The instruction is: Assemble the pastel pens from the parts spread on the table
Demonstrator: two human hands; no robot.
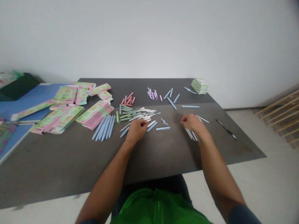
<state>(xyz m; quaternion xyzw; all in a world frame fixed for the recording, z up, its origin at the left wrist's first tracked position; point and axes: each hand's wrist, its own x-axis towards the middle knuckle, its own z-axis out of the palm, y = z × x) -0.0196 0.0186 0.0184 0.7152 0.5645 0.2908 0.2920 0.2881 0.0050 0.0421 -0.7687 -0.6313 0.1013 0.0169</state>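
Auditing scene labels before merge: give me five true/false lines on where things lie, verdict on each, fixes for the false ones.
1. The black pen lies left of the left hand. False: it lies to the right of the right hand.
2. Thin white sticks show at the near side of the right hand. True.
3. The row of light-blue tapered pieces lies to the right of the right hand. False: it lies left of the left hand.
4. The red pieces lie left of the purple pieces. True.
5. The green-and-white box is nearer to the camera than the right hand. False: it stands beyond that hand.
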